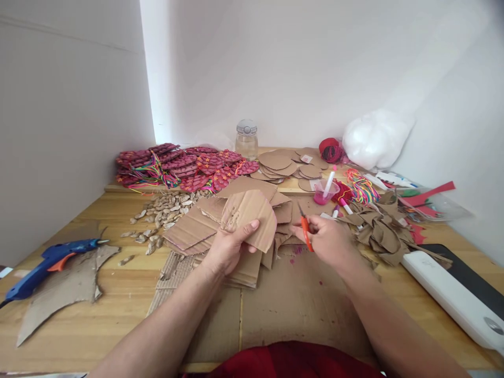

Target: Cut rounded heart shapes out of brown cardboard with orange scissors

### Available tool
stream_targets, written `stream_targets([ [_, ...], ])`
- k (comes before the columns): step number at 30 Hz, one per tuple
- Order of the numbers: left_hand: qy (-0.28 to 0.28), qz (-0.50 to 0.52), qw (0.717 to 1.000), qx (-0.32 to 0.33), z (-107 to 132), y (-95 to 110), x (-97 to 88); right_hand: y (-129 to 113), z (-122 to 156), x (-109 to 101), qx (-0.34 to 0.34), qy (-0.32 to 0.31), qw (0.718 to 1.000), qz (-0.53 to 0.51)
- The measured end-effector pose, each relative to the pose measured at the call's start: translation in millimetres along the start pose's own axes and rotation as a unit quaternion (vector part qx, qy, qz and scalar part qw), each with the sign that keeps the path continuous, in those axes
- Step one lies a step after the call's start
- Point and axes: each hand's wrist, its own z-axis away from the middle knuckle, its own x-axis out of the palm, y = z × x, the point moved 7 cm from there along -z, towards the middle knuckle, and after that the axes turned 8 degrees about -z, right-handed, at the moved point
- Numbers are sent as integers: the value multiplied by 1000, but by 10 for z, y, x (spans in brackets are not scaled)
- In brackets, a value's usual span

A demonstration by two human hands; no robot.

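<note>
The left hand (230,248) is pinched shut on 1 piece of brown corrugated cardboard with a rounded top (249,216), thumb flat on its front and fingers behind. It holds the piece up just above a loose stack of similar ridged cardboard pieces (192,231) at the middle of the pale wooden table (118,296). The right hand (329,239), just beside it, is curled closed round the handles of 1 small pair of orange-handled scissors (305,231), whose blades lie together and point away from the person. At the left edge, 1 blue plastic glue gun with an orange trigger (47,262) lies on a jagged cardboard offcut (63,294). Behind the stack lies a scatter of pale seed shells (167,207), too many to count, and a heap of red woven pieces (185,165). At the back are 1 clear jar with a grey lid (246,139), a spread of flat round cardboard discs (285,164), and 1 pink translucent cup (325,192). A pile of curled cardboard scraps (378,228) lies to the right.
</note>
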Motion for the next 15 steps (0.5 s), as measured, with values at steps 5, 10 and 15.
stream_targets([
  [5, -31, 10, 999, -13, 29, -10, 57, -32, 13, 199, -62, -34, 984, 166],
  [10, -61, -8, 998, -16, 37, -50, 81, 22, -37, 176, -74, -33, 987, 137],
  [15, -80, -35, 996, -15, 45, -74, 88, 90, -100, -487, -41, 200, 939, -276],
])
